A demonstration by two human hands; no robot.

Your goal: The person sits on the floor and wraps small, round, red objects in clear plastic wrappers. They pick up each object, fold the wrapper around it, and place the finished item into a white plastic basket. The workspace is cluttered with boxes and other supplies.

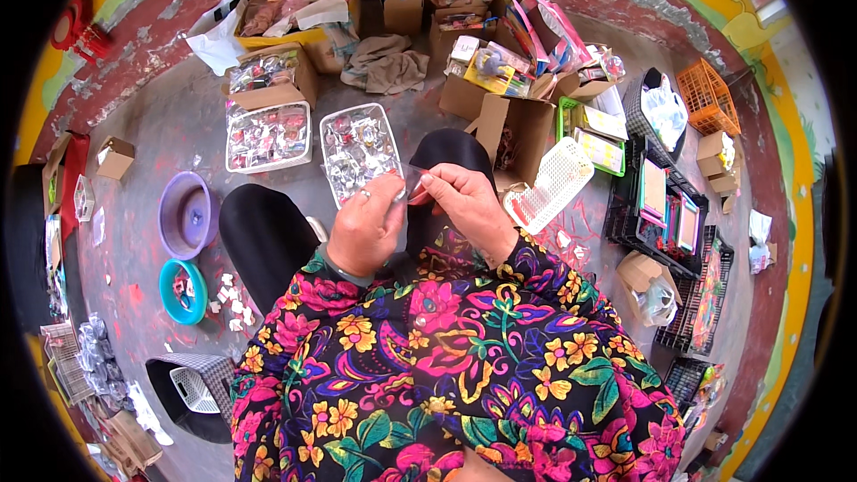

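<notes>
In front of my lap my two hands are close together, fingers bent and pinching. My left hand (366,225) and my right hand (466,207) hold a small piece of clear plastic (414,176) between their fingertips; it looks like a little bag, and anything inside it is too small to make out. Just beyond my fingers is a white basket (331,180) filled with small clear packets. To its left stands a second white basket (308,157) of similar packets.
A purple basin (168,225) and a teal basin (166,300) stand on the left floor, with white scraps (234,302) nearby. An open cardboard box (525,116) and an empty-looking white basket (561,180) are right of my knee. Black crates (625,230) stand farther right.
</notes>
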